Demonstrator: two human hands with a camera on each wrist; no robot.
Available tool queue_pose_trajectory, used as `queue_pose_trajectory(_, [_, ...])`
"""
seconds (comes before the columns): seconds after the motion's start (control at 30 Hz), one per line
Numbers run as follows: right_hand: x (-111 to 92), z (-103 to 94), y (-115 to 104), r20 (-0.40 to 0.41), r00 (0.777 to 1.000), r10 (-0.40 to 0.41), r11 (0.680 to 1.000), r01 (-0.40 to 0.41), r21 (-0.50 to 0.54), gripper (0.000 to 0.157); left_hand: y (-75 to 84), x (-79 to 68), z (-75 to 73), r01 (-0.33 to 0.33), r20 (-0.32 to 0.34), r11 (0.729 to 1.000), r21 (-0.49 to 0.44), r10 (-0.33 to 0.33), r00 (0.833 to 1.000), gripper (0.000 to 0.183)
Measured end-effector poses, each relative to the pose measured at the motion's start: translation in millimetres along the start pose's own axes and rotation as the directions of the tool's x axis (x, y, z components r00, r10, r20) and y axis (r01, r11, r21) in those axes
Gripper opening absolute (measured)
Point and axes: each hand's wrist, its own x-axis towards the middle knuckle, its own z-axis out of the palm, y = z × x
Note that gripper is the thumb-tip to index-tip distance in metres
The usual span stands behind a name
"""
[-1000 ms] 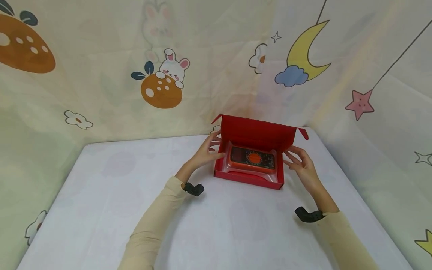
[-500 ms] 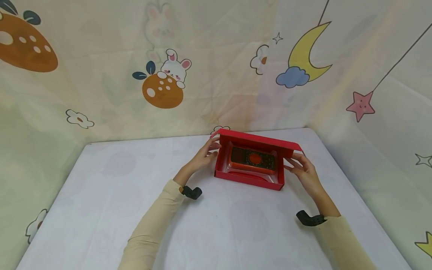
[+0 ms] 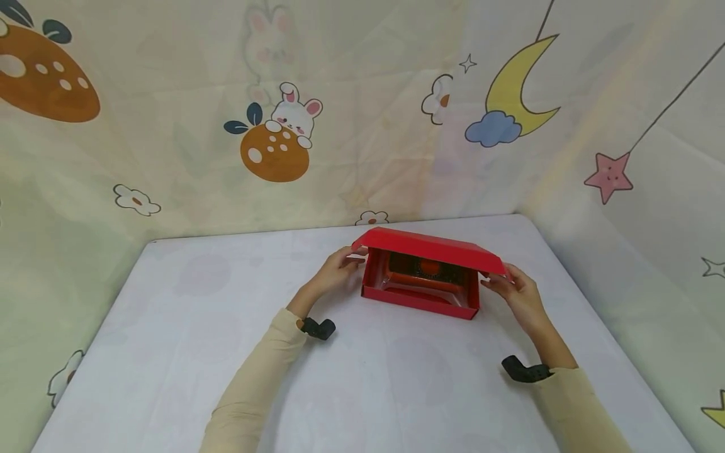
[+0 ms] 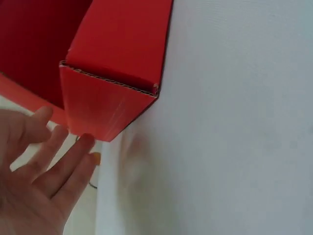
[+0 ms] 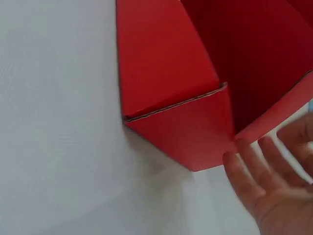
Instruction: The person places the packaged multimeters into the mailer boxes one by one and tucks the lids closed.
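Holds left hand (image 3: pixel 334 270), fingers spread, at the left end of red box (image 3: pixel 419 303) just right of frame centre, and right hand (image 3: pixel 523 301), fingers apart, at its right end; leaves orange multimeter (image 3: pixel 428 280) visible inside, beneath tilted lid (image 3: pixel 430 246).

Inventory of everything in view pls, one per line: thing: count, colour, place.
box: 1, red, on the table
lid: 1, red, tilted over the box, front gap open
meter-like device: 1, orange and black, inside the box
clear plastic: 1, transparent, around the device
table: 1, white, under the box
backdrop: 1, pale with cartoon prints, including moon, rabbit and pink star, behind and beside the table
wrist devices: 2, black, one per wrist
sleeves: 2, beige, on the forearms
left hand: 1, bare, at the box's left end
right hand: 1, bare, at its right end
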Motion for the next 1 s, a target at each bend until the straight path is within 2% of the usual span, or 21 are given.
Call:
queue_pose_trajectory(0.13, [-13,-1.9,-21,-0.141,0.99,0.001,1.0,0.004,0.03,0.037,11.5,-10.7,-8.2,-0.011,-0.15,1.0,-0.024,0.008,0.989,0.032])
queue_pose_trajectory(0.2, [-19,-1.9,-36,-0.19,0.981,-0.026,0.998,0.035,0.043,0.039,21.0,-15.0,-11.7,-0.072,-0.204,0.996,-0.044,0.062,0.977,0.033])
queue_pose_trajectory(0.3, [-23,0.9,-56,-0.175,0.98,-0.095,0.995,0.085,-0.06,0.043,37.1,-18.0,-13.9,-0.191,-0.251,0.982,-0.013,0.181,0.951,0.037])
queue_pose_trajectory(0.4, [-23,6.6,-67,-0.076,0.981,-0.18,0.961,0.159,-0.227,0.048,50.1,-16.7,-12.4,-0.254,-0.246,0.963,0.088,0.268,0.931,0.045])
queue_pose_trajectory(0.47, [-23,11.2,-70,-0.012,0.973,-0.231,0.919,0.214,-0.331,0.048,56.0,-15.3,-9.7,-0.257,-0.217,0.951,0.172,0.291,0.932,0.047])
queue_pose_trajectory(0.6, [-23,16.5,-70,0.049,0.95,-0.309,0.864,0.302,-0.403,0.041,62.3,-12.6,-4.0,-0.261,-0.174,0.919,0.297,0.32,0.931,0.039])
queue_pose_trajectory(0.77, [-23,15.8,-66,0.07,0.926,-0.371,0.809,0.359,-0.464,0.038,67.0,-13.5,-1.3,-0.291,-0.172,0.854,0.432,0.395,0.903,0.031])
queue_pose_trajectory(0.87, [-25,15.1,-64,0.069,0.926,-0.37,0.795,0.355,-0.492,0.036,66.5,-14.7,-1.0,-0.304,-0.167,0.824,0.479,0.425,0.89,0.028])
queue_pose_trajectory(1.0, [-29,14.9,-64,0.063,0.935,-0.348,0.789,0.328,-0.52,0.035,62.8,-16.4,-0.9,-0.316,-0.167,0.801,0.509,0.452,0.876,0.023])
